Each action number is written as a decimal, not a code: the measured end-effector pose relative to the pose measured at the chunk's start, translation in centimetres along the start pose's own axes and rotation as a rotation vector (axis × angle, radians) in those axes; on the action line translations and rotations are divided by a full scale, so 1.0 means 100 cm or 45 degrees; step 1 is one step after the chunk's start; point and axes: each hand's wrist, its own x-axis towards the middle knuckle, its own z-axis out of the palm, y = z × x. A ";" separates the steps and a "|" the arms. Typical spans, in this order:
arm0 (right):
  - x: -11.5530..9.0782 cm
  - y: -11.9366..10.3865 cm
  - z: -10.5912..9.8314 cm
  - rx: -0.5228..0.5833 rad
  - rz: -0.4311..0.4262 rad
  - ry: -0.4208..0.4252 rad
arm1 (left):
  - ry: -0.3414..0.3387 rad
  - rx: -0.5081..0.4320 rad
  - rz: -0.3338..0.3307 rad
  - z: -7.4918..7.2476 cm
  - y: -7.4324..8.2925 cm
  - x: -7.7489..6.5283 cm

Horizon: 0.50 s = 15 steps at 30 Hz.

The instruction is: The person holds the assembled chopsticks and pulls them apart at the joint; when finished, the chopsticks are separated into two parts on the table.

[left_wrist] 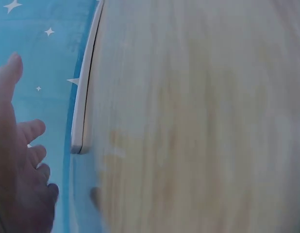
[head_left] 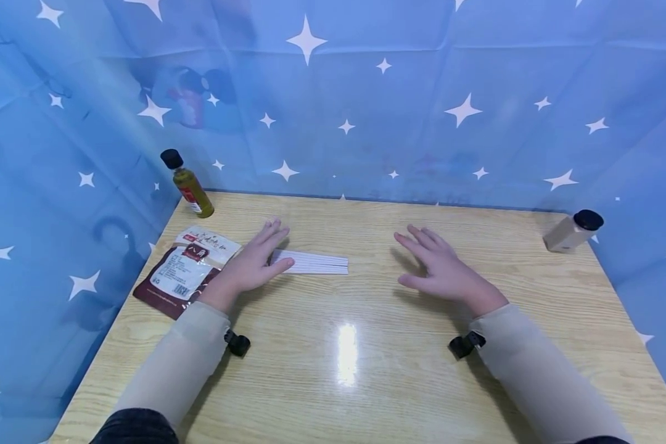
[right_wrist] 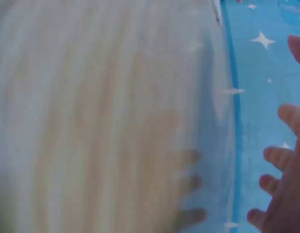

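My left hand (head_left: pixel 253 264) is held over the table with its fingers extended and grips nothing. Close beneath and beside its fingers lies a flat white strip with thin dark lengthwise lines (head_left: pixel 322 263); its left end is partly hidden by the hand. A maroon and white food packet (head_left: pixel 172 277) lies flat to the left, partly under my left wrist. Across from it, my right hand (head_left: pixel 439 269) hovers above bare wood, fingers spread and nothing in them. Both wrist views show spread fingers; in the left wrist view the pale strip (left_wrist: pixel 87 82) stretches beside them.
A bottle of greenish-yellow liquid with a black cap (head_left: pixel 191 188) stands at the table's back left corner. At the back right is a pale jar with a black lid (head_left: pixel 571 232). Blue star-printed cloth (head_left: pixel 388 123) hangs behind and beside the wooden table (head_left: pixel 399 382).
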 end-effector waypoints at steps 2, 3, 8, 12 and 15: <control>0.005 -0.004 0.006 0.041 -0.017 -0.002 | 0.013 -0.040 0.014 0.003 0.000 0.002; 0.008 -0.006 0.008 0.068 -0.024 0.003 | 0.019 -0.058 0.021 0.004 0.001 0.003; 0.022 -0.019 0.022 0.191 -0.042 0.045 | 0.066 -0.129 0.033 0.013 0.003 0.010; 0.034 -0.025 0.033 0.211 -0.036 0.089 | 0.092 -0.129 0.040 0.021 0.004 0.017; 0.041 -0.029 0.039 0.173 -0.036 0.148 | 0.098 -0.130 0.038 0.024 0.007 0.025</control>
